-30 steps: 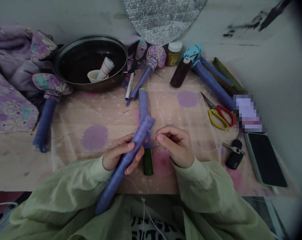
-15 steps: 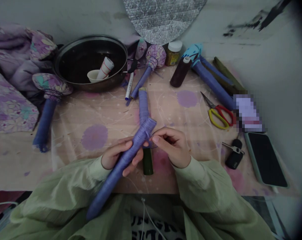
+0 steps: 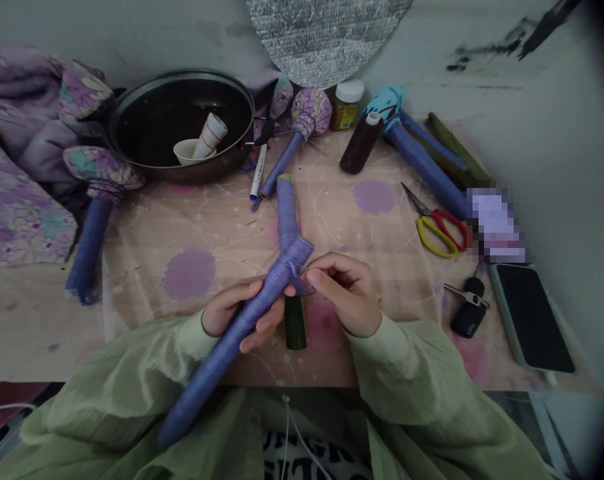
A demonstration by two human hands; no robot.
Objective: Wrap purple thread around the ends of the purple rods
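Head camera looks down on a purple thread-wrapped rod lying across the left hand, whose fingers curl around it in a firm grasp, its far end jutting up toward the right hand. That hand's fingertips pinch together just beside the rod's upper end, though any strand between them is too fine to make out. Beneath the rod, a wrapped stick with a bare green bamboo end lies on the table, its middle hidden. A pixelated patch obscures whatever sits beside the red-and-yellow scissors.
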